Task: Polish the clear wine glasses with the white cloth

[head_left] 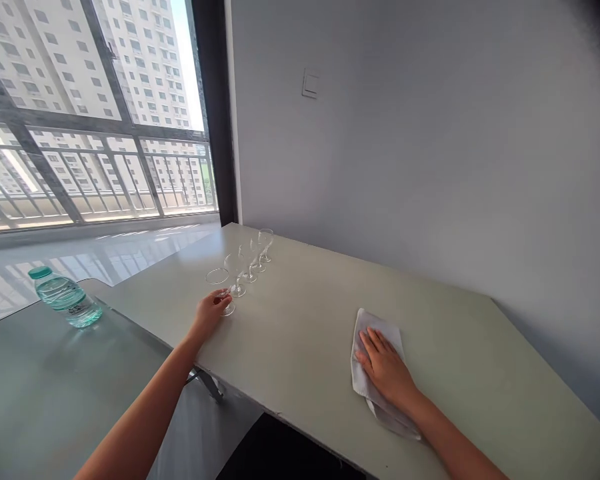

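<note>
My left hand [212,308] has its fingers closed around the lower part of the nearest stemmed glass [218,281]. That glass stands upright at the near end of a row of clear stemmed glasses [236,268] running back toward the far corner of the table. On the right, a folded white cloth [393,328] lies on the tabletop. My right hand [383,363] rests flat on it, palm down with the fingers stretched out.
A pale table [300,333] spans the view, its back edge along a grey wall [430,133]. To the left, a tilted-looking water bottle [65,297] with a green cap stands on a lower glass-topped table [45,387]. Behind are large windows [100,120].
</note>
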Motion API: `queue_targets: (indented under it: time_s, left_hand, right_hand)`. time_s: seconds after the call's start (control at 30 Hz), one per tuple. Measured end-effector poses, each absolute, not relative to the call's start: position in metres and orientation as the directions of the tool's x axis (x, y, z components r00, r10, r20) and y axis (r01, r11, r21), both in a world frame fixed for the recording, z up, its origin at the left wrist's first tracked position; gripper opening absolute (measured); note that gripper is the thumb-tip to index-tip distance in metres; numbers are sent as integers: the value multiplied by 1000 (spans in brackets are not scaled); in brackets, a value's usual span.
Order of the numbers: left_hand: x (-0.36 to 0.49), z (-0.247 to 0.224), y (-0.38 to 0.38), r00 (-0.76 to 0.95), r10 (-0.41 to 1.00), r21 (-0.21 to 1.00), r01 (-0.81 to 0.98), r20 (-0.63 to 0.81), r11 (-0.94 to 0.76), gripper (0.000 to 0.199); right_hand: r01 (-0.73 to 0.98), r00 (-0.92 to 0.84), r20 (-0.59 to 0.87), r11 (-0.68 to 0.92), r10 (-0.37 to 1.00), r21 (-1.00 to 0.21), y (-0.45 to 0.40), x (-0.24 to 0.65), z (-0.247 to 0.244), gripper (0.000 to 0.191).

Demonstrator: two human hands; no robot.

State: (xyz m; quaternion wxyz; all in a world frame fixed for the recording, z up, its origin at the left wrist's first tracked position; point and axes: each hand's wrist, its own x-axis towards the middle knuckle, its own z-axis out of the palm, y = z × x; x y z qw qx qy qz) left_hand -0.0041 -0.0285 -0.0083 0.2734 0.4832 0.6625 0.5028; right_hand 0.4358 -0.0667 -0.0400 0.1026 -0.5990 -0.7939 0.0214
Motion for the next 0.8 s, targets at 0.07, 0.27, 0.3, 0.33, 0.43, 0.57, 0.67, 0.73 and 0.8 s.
queue_targets:
  time_s: [0.07,0.27,0.3,0.33,0.43,0.57,0.67,0.73,0.8]
  left_hand:
    - [-6,-3,-37,-482,853,884,465,202,53,43]
    - [34,9,-81,-780,355,846,530,515,-61,45]
    - [49,7,-87,-765,416,858,507,492,-83,45]
    - [66,4,-93,-727,508,869,485,462,-96,45]
    - [115,-11,-105,-523,785,910,397,332,-120,43]
    - [150,-28,-112,-226,962,949,304,155,-82,40]
    - [151,-30,-111,-155,983,953,299,98,-48,41]
    - [149,-28,-110,-174,982,955,294,78,-24,45]
    - [150,-26,-111,-184,981,956,295,58,-1,47]
  right_hand:
    - [952,-262,121,277,958,-133,-68,428,-41,58]
    - [903,-394,79,401,916,-156,-59,385,-30,59]
    - [878,-443,75,449,894,-168,-53,373,-29,58]
    - [853,-484,75,489,872,-180,-45,362,-27,57]
    - [777,-590,78,592,804,-215,-12,331,-24,57]
    - [706,-680,66,676,730,-210,46,313,-16,50]
    - [740,-653,49,650,756,-175,88,324,-8,47]
    - [790,-592,46,591,805,-162,112,344,-5,46]
    - [846,-510,47,511,859,-152,129,374,-3,46]
